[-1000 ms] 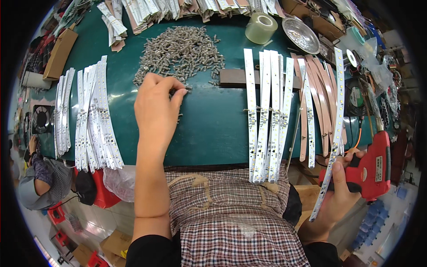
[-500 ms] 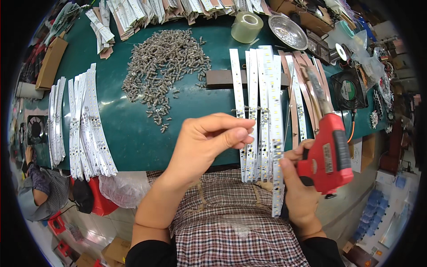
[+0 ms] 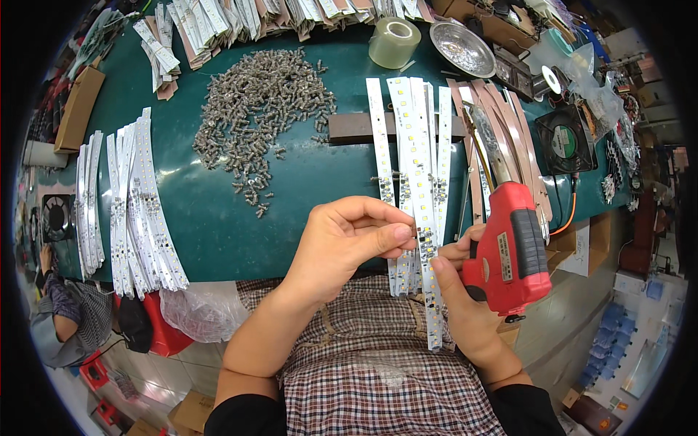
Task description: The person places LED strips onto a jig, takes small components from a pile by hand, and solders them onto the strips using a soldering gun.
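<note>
My right hand [image 3: 472, 305] is closed around a red soldering gun [image 3: 509, 254] with a black grip, its metal tip pointing to the far side. The same hand pinches the edge of a white LED strip board [image 3: 422, 196] between thumb and fingers. My left hand [image 3: 349, 247] is closed in a pinch, its fingertips at the left edge of that board; what is in them is too small or hidden. Beneath lie several similar LED strips [image 3: 378, 120], fanned across a dark bar [image 3: 352, 129] and reaching over the near table edge.
A heap of small metal capped parts [image 3: 254, 109] covers the table's middle. LED strip stacks [image 3: 134, 211] lie left, more behind. A clear tape roll [image 3: 393, 47], metal bowl [image 3: 462, 51], solder wire spool [image 3: 550, 81] and fan [image 3: 566, 142] stand at the right. Another person [image 3: 62, 312] sits far left.
My right hand has moved left with the soldering gun and the LED board, bringing the board to my left fingertips. My left hand has lowered slightly. The whole view has shifted a little.
</note>
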Available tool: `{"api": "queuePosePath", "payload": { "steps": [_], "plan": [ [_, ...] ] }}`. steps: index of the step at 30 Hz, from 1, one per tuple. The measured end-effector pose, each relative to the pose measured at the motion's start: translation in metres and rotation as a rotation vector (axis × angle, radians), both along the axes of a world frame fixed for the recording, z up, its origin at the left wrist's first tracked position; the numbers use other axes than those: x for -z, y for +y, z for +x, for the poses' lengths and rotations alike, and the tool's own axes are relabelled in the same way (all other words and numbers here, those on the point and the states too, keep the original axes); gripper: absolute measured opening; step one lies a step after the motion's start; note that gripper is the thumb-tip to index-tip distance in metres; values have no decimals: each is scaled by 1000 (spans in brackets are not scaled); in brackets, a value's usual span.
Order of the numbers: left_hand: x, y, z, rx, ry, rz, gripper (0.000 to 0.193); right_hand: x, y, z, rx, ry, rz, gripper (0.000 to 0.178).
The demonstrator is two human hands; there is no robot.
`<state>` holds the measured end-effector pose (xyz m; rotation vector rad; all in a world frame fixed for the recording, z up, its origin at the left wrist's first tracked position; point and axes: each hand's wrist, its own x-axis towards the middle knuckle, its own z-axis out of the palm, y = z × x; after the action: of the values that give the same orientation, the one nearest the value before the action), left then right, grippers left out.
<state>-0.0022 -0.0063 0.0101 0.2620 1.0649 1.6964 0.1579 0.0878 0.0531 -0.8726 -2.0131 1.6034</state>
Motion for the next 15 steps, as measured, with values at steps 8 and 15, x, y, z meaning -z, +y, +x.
{"api": "queuePosePath", "payload": {
  "steps": [8,15],
  "plan": [
    [3,1,3,11,-55,21,17,-3,0,0,-18,-15,-29,43],
    [1,1,3,16,-67,-7,22,1,2,2,-95,-102,63,40]
  ]
}}
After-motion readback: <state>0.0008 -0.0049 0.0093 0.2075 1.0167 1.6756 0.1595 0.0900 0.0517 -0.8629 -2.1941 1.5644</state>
